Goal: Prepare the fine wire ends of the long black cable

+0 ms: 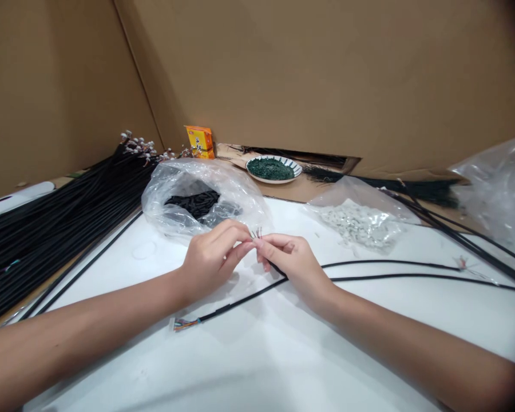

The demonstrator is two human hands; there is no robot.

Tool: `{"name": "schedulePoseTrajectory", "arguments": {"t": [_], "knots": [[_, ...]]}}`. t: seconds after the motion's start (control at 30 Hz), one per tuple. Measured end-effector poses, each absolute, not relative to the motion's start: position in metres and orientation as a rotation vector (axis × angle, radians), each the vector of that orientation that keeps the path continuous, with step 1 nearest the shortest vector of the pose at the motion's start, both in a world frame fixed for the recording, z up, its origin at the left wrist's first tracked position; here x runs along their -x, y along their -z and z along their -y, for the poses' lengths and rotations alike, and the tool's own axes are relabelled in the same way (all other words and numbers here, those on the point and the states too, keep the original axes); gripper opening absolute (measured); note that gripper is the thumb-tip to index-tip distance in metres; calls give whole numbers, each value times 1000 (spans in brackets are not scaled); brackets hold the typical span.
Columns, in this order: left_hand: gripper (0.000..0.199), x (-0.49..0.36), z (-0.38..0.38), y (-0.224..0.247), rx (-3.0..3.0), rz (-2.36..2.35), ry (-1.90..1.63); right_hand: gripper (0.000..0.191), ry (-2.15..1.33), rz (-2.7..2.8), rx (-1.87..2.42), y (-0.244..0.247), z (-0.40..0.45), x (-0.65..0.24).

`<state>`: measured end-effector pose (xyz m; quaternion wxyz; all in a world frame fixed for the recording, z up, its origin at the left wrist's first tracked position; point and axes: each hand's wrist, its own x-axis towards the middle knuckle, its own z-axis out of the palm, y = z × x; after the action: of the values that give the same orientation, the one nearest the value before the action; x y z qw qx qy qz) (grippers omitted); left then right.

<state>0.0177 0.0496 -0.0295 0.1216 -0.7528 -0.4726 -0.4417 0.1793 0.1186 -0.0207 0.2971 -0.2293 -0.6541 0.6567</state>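
Note:
My left hand (pixel 217 254) and my right hand (pixel 296 266) meet at the middle of the white table (pixel 283 355). Between their pinched fingertips, several thin wire ends (pixel 256 233) stick up. The fingers of my right hand close on a black cable near these wires, and the cable passes beneath that hand. My left thumb and forefinger press at the base of the wires. Below the hands lies another black cable (pixel 240 298), its colored wires ending in a white connector (pixel 172 324).
Many black cables (pixel 68 223) are stacked at the left. Behind the hands are a plastic bag of black pieces (pixel 195 203), a bag of white pieces (pixel 360 223), a plate of dark green material (pixel 298 169) and an orange packet (pixel 199 141). Cardboard walls (pixel 304 68) stand behind.

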Motion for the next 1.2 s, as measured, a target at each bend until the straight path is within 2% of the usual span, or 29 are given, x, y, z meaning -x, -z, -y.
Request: {"name": "schedulePoseTrajectory", "arguments": {"t": [0.33,0.63,0.87,1.2], "knots": [[13,-20,-48,31,2271,1698,1319,24,-1919,1562,618,22,-122,-179],[22,-25,-51,20,2453,1920,1581,25,-2018,1495,562,23,-124,-179],[21,-22,-46,24,2510,1892,1646,29,-1959,1703,379,21,-123,-182],[25,-22,-47,22,2484,1932,1776,30,-2078,1715,553,13,-117,-178]]}}
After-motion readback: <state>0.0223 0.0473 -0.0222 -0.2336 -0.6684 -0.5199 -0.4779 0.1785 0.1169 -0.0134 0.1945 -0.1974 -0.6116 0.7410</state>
